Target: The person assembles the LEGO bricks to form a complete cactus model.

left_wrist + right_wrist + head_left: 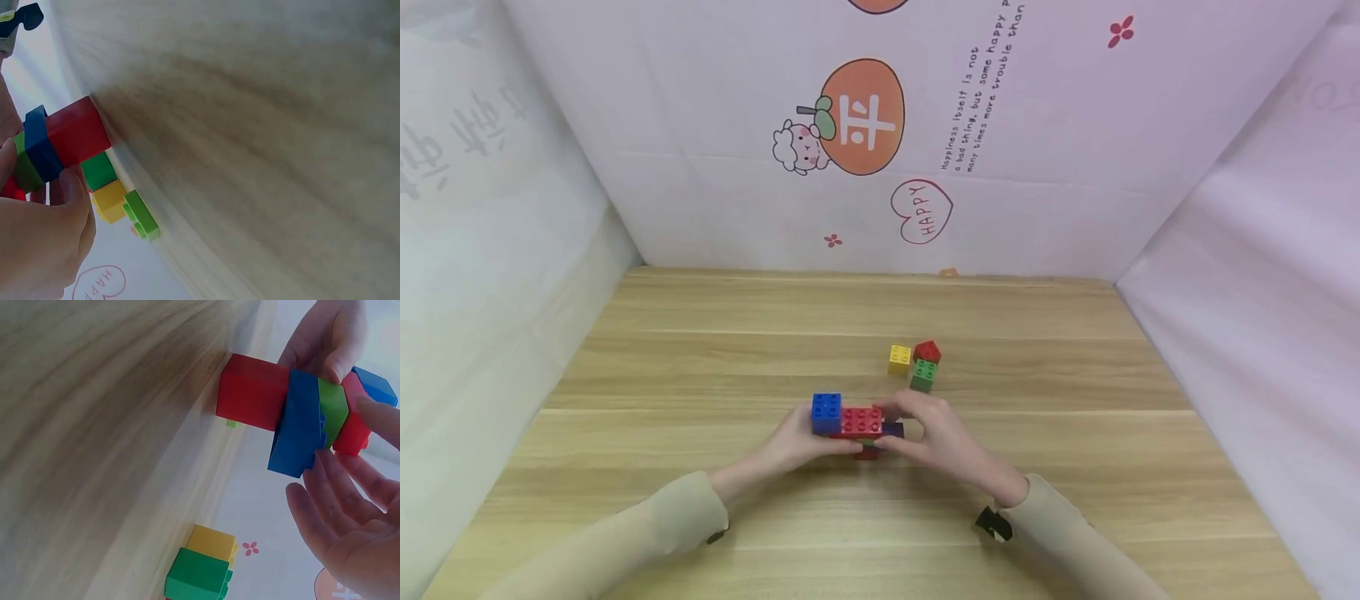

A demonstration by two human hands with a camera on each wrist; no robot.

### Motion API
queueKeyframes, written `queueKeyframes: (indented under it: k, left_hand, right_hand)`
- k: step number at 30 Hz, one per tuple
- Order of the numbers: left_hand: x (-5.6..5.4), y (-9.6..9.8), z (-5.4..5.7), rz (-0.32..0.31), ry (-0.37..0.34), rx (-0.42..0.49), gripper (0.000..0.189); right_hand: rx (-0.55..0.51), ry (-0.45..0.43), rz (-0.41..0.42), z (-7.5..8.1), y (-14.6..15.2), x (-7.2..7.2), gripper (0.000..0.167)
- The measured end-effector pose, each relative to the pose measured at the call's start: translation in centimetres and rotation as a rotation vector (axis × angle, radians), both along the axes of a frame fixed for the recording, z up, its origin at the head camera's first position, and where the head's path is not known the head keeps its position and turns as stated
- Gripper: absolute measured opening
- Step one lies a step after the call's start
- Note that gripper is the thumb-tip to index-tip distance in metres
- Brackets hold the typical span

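A stack of toy building bricks stands between both hands at the middle of the table. Lowest is a red block [253, 390], with a dark blue brick [299, 419] on it, then a light green brick [333, 409]. Above lies a red brick [861, 421], carrying a blue brick [826, 413] at its left end. My left hand [793, 442] grips the stack from the left, thumb along the near side. From the right, my right hand [934, 429] pinches the upper red brick between thumb and fingers. Parts of the lower bricks are hidden by the hands in the head view.
Beyond the stack, to the right, a yellow brick [899, 359], a red brick [928, 351] and a green brick [923, 373] sit close together. A small light green brick [142, 215] shows in the left wrist view. Printed white sheets [722, 208] enclose the wooden table [700, 375].
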State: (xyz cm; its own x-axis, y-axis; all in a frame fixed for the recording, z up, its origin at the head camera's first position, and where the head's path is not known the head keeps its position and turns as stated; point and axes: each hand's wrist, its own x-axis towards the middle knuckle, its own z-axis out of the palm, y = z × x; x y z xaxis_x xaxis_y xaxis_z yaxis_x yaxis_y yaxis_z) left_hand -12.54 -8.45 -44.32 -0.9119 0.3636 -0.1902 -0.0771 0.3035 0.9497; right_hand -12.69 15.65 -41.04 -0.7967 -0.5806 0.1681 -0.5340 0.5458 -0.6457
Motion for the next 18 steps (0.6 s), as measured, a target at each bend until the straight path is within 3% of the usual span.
queueKeyframes:
  k: [10,18]
  left_hand:
    - [0.4,-1.0,0.0,-0.018,0.030,0.011,0.059]
    - [0.7,-1.8,0.1,-0.042,0.051,0.016,0.056]
  right_hand:
    - [-0.035,0.015,-0.007,0.4,-0.2,-0.6,0.028]
    - [-0.070,0.004,-0.025,0.6,-0.8,-2.2,0.020]
